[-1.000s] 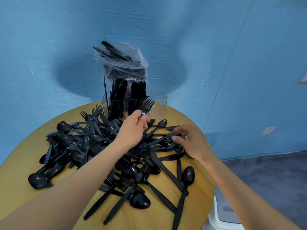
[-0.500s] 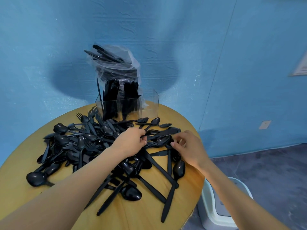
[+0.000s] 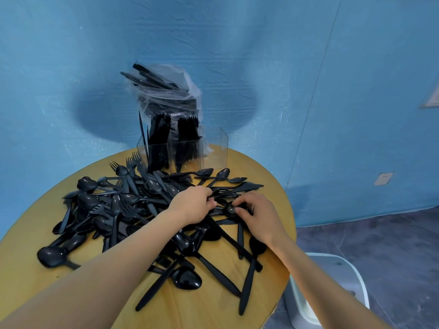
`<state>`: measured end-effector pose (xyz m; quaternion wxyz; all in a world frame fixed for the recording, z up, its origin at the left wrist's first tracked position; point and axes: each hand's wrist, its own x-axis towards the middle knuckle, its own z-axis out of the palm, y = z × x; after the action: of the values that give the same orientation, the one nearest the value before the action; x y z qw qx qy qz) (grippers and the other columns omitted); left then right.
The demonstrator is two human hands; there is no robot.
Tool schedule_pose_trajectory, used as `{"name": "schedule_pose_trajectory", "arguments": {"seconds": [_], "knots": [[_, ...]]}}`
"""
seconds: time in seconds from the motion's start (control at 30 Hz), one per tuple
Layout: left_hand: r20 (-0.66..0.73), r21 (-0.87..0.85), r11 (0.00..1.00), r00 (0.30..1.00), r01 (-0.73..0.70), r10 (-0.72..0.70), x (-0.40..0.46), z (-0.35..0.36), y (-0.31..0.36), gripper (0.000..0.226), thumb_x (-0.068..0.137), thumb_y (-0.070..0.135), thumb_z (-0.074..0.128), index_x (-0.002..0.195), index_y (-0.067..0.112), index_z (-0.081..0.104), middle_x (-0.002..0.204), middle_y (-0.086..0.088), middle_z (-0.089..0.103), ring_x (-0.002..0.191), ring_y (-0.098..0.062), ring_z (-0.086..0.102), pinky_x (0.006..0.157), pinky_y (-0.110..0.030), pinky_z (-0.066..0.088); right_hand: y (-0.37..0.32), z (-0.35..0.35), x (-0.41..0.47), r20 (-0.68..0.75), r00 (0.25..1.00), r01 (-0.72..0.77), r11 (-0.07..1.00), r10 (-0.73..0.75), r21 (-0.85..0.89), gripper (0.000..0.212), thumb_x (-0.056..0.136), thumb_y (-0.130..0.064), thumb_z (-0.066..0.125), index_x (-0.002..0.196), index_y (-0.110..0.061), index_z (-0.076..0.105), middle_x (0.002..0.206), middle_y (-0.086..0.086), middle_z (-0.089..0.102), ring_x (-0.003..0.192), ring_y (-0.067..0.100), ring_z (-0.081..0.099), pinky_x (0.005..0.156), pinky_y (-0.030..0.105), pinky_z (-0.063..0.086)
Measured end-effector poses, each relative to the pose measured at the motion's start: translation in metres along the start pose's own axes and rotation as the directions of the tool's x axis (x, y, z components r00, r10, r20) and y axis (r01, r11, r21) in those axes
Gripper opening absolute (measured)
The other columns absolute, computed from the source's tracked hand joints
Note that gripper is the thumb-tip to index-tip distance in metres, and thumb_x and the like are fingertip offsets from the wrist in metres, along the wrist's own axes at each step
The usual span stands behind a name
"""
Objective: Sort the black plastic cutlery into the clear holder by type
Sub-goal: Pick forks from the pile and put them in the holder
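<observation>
**Inspector:** Left hand [image 3: 193, 206] lay knuckles-up on the cutlery pile [image 3: 133, 207], fingers curled down onto the handle of a fork [image 3: 223, 193]. Right hand [image 3: 257, 216] sat just beside it, fingertips and thumb bent around a spoon bowl [image 3: 230, 209] in the heap. Whether either hand had its piece lifted clear, I could not tell.

**Clerk:** And nearest the camera?

**Inspector:** Both forearms reached in from the lower edge over a round wooden table [image 3: 31, 276]. Loose black spoons and knives lay at the near rim, one large spoon [image 3: 51, 255] apart at the left. A white bin [image 3: 332, 293] stood on the floor beside the table's right edge.

**Clerk:** The holder?

**Inspector:** Clear holder [image 3: 183, 151] stood at the table's far edge, just behind the pile. Its left and middle compartments held upright black cutlery; fork tines showed in the middle one. Contents of the right compartment could not be made out. A clear plastic bag [image 3: 166, 91] of more black cutlery rose behind it, against the blue wall [image 3: 261, 55].
</observation>
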<state>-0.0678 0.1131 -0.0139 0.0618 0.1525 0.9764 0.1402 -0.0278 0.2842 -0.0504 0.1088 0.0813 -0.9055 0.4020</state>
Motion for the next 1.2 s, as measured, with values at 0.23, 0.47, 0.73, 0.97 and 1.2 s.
{"name": "schedule_pose_trajectory", "arguments": {"seconds": [0.23, 0.47, 0.73, 0.97, 1.2], "knots": [[-0.162, -0.421, 0.907, 0.981, 0.027, -0.104, 0.002, -0.02, -0.004, 0.026, 0.099, 0.028, 0.046, 0.074, 0.019, 0.048, 0.069, 0.003, 0.049, 0.058, -0.01, 0.044, 0.051, -0.023, 0.033, -0.001, 0.0, -0.001, -0.054, 0.998, -0.038, 0.995, 0.043, 0.089, 0.015, 0.089, -0.009, 0.061, 0.094, -0.023, 0.059, 0.081, -0.011, 0.056, 0.075, 0.001, 0.049, 0.066, 0.006, 0.037], [-0.22, -0.657, 0.752, 0.966, -0.043, -0.136, -0.005, -0.033, -0.01, 0.027, 0.099, 0.03, 0.044, 0.078, 0.016, 0.054, 0.072, 0.003, 0.051, 0.067, -0.01, 0.046, 0.06, -0.024, 0.035, -0.019, 0.01, 0.015, -0.082, 0.996, 0.044, 0.989, -0.033, 0.138, 0.009, 0.09, -0.02, 0.062, 0.099, -0.022, 0.062, 0.094, -0.009, 0.059, 0.085, -0.002, 0.05, 0.071, 0.007, 0.036], [-0.134, -0.666, 0.741, 0.991, -0.086, -0.005, -0.004, -0.036, -0.009, 0.03, 0.1, 0.033, 0.04, 0.08, 0.014, 0.053, 0.074, -0.002, 0.048, 0.068, -0.016, 0.041, 0.067, -0.032, 0.034, -0.061, -0.01, 0.045, -0.095, 0.98, 0.196, 0.933, -0.175, 0.302, 0.024, 0.085, -0.005, 0.065, 0.089, -0.028, 0.066, 0.082, -0.018, 0.066, 0.076, -0.004, 0.06, 0.073, 0.01, 0.045], [-0.124, -0.741, 0.658, 0.991, -0.132, 0.058, -0.009, -0.033, -0.001, 0.04, 0.102, 0.036, 0.023, 0.094, 0.018, 0.057, 0.082, 0.006, 0.056, 0.075, -0.005, 0.046, 0.066, -0.008, 0.038, -0.064, -0.025, 0.059, -0.19, 0.977, 0.133, 0.973, -0.096, 0.191, 0.01, 0.084, -0.018, 0.069, 0.075, -0.022, 0.066, 0.062, -0.011, 0.058, 0.061, 0.005, 0.052, 0.063, 0.019, 0.042], [-0.151, -0.671, 0.737, 0.988, -0.084, -0.025, -0.009, -0.029, -0.018, 0.026, 0.103, 0.018, 0.029, 0.088, 0.012, 0.05, 0.069, 0.002, 0.044, 0.063, -0.012, 0.044, 0.063, -0.022, 0.041, -0.036, -0.01, 0.061, -0.069, 0.997, -0.035, 0.999, 0.032, -0.034, 0.005, 0.087, -0.018, 0.066, 0.083, -0.018, 0.062, 0.079, -0.005, 0.061, 0.074, 0.009, 0.054, 0.064, 0.018, 0.041]]}}
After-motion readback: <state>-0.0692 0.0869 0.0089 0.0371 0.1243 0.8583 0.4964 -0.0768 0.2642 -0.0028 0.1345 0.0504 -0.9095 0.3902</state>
